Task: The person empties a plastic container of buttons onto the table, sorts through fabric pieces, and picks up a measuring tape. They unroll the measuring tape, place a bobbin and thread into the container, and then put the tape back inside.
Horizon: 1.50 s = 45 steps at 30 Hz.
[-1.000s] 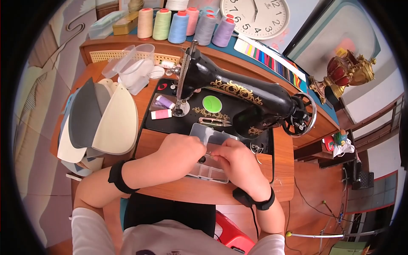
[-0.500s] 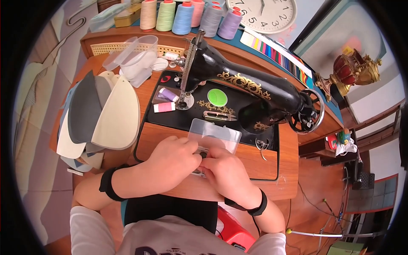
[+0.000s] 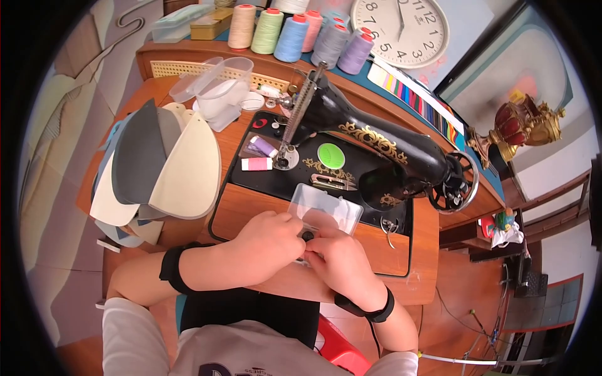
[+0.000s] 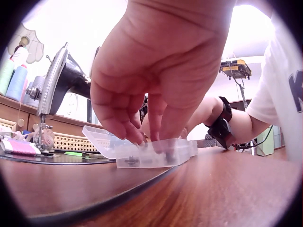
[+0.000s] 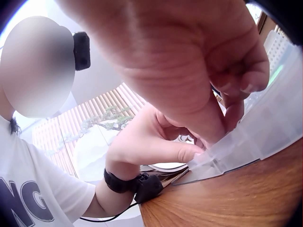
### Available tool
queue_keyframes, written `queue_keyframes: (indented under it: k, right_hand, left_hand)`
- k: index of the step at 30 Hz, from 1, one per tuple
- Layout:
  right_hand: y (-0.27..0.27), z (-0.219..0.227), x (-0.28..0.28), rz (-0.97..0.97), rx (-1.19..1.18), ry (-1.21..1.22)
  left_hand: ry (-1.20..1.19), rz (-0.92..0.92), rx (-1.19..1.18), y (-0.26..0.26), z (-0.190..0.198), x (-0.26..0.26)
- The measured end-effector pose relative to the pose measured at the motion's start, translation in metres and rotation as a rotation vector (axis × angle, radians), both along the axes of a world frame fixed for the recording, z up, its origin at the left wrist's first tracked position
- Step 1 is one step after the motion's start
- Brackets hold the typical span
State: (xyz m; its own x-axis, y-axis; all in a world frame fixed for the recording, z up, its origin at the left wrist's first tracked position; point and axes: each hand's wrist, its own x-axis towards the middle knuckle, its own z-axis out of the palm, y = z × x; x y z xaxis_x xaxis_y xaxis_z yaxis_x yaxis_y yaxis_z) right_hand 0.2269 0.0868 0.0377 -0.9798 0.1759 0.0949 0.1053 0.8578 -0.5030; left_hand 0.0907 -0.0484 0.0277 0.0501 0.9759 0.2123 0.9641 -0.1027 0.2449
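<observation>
A clear plastic compartment box point(image 4: 142, 160) sits on the wooden tabletop, its lid point(image 3: 335, 212) tipped back towards the sewing machine. Both hands meet over it. My left hand point(image 3: 269, 243) has its curled fingers and thumb pointing down into the box in the left wrist view. Against it, my right hand point(image 3: 342, 254) has bent fingers at the compartments, with thumb and forefinger close together. A small dark round piece point(image 3: 307, 236) shows between the hands. I cannot tell what the fingertips hold, since the hands cover most of the box.
Behind the box stands a black sewing machine point(image 3: 376, 141), with thread snips point(image 3: 332, 182), a green disc point(image 3: 330, 156) and small spools point(image 3: 257, 164) on its bed. Fabric pieces point(image 3: 185, 169) lie at left. Thread cones point(image 3: 291, 39) line the back shelf.
The hands have gone from above the box, where its compartments showed, down into it, covering most of them. Over the last half second they stay close together there while the head view shifts slightly.
</observation>
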Motion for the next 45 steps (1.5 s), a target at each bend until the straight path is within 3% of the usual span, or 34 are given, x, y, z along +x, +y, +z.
queue_keyframes:
  k: [8,12,14,18,20,25,27,34,39,45]
  right_hand:
    - [0.011,0.027,-0.011,0.007,0.051,0.101]
    - [0.042,0.049,-0.043,-0.026,0.212,0.193]
    - [0.066,0.037,-0.069,0.0,0.207,0.192]
    - [0.112,0.004,-0.108,0.188,0.176,0.081]
    - [0.122,-0.008,-0.12,0.254,0.289,0.149]
    - [0.112,-0.005,-0.14,0.301,0.222,0.023]
    - [0.107,-0.003,-0.144,0.211,0.247,-0.057]
    - [0.113,-0.013,-0.146,0.297,0.178,0.032]
    - [0.108,-0.008,-0.146,0.149,0.178,-0.051]
    - [0.104,-0.009,-0.154,0.189,0.075,-0.173]
  left_hand:
    - [-0.082,0.034,0.037,0.0,0.015,-0.018]
    - [-0.016,0.18,0.065,0.017,0.025,-0.04]
    - [0.098,0.309,0.038,0.032,0.02,-0.047]
    - [0.24,0.383,-0.045,0.056,-0.003,-0.052]
    - [0.27,0.411,-0.04,0.058,-0.009,-0.05]
    - [0.334,0.483,0.032,0.062,-0.03,-0.053]
    - [0.339,0.476,0.007,0.061,-0.029,-0.055]
    - [0.346,0.452,-0.076,0.058,-0.026,-0.05]
    - [0.304,0.481,0.046,0.058,-0.027,-0.048]
    - [0.366,0.488,0.052,0.061,-0.037,-0.052]
